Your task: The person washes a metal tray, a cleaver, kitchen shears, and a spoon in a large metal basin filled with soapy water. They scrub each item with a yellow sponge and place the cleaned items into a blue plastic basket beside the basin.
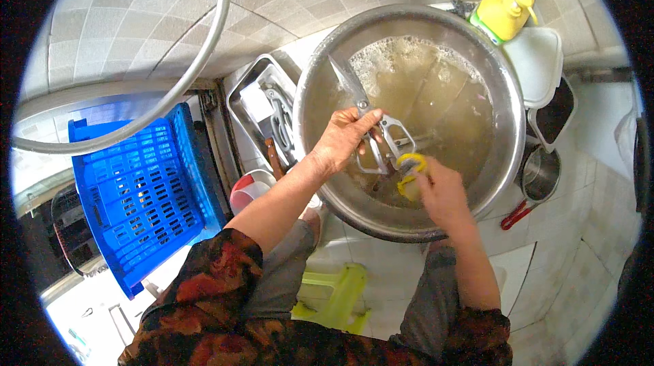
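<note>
My left hand (pixel 347 136) grips a pair of metal kitchen scissors (pixel 392 136) near the pivot. Their blades point up and to the left, and the handle loops face my right hand (pixel 443 190). In that hand is a yellow-edged scrubbing sponge (pixel 412 176), held at the lower end of the handles; whether it presses on them is hard to tell. Both hands are over a large round steel basin (pixel 512 126) of murky, foamy water (pixel 449 105). Beneath the surface, long thin shapes show faintly.
Left of the basin, a steel tray (pixel 240 95) holds several scissors and a wooden-handled tool (pixel 274 157). A blue plastic crate (pixel 138 182) stands farther left. A yellow detergent jug (pixel 506 3), a white lid (pixel 536 64) and a red-handled saucepan (pixel 540 174) are at right. A hose (pixel 204 54) arcs overhead.
</note>
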A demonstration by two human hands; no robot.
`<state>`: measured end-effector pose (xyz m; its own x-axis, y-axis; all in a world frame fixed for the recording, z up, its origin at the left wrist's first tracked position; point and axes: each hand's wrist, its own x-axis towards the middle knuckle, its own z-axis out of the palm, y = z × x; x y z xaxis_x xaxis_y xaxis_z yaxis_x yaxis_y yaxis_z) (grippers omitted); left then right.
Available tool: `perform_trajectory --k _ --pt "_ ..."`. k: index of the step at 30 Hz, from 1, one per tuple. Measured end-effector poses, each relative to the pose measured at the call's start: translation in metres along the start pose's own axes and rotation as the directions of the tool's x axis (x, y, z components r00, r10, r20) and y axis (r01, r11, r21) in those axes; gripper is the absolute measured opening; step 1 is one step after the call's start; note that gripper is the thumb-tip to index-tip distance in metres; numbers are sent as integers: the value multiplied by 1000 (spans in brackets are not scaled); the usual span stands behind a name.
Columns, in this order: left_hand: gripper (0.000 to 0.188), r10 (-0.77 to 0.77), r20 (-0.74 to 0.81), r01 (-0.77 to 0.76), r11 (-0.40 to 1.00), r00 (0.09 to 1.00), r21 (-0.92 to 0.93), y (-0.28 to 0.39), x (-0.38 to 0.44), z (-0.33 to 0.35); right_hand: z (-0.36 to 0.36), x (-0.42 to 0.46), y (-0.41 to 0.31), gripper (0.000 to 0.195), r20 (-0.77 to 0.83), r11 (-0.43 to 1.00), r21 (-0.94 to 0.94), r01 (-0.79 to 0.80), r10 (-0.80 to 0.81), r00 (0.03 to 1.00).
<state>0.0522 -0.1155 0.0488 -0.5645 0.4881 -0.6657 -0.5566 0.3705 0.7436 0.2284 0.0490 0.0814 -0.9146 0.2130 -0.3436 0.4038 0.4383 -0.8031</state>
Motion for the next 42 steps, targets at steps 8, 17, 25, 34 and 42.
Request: perform_trajectory --k 8,17,25,34,42 --pt "28 -143 307 141 990 941 29 0 -15 8 -31 18 -17 32 -312 963 80 256 -220 924" --pt "20 -196 473 148 980 859 136 12 -28 14 -5 23 -12 39 -278 803 -278 527 -593 756" --pt "17 -317 524 153 931 790 332 19 -28 9 17 29 10 37 -238 669 -531 520 -706 667" --pt "34 -370 560 149 904 741 401 8 -29 0 -30 65 55 28 -388 703 -699 129 -524 758" --pt "36 -344 512 242 936 787 257 2 -20 3 -2 45 106 34 -298 916 -390 -98 -25 954"
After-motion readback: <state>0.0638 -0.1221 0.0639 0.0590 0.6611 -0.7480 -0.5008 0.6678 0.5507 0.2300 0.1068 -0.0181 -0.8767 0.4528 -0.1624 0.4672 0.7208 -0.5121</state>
